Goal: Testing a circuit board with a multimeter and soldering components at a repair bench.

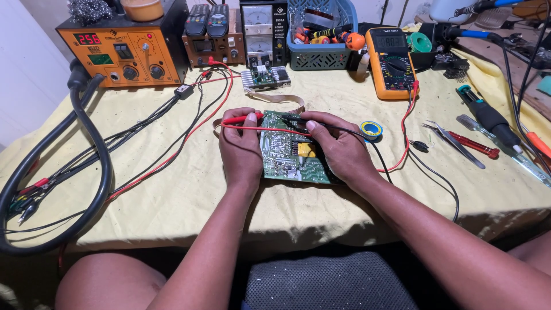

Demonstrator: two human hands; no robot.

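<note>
A green rectangular printed circuit board (290, 156) lies flat on the yellow cloth-covered table (172, 189), near the front edge at the middle; the left hand (240, 146) rests on the board's 9 o'clock edge, fingers curled round a red test probe (241, 119) that points toward 3 o'clock; the right hand (338, 150) covers the board's 3 o'clock side, fingers pinched on a black test probe (290, 117) that points toward 9 o'clock; the two probe tips come close together over the board's 12 o'clock edge. From the board, an orange handheld multimeter (392, 62) stands at 1 o'clock, well apart; a small roll of blue-and-yellow tape (371, 130) lies just beside the right hand at 2 o'clock; an orange bench soldering station (123, 53) sits at 10 o'clock.
</note>
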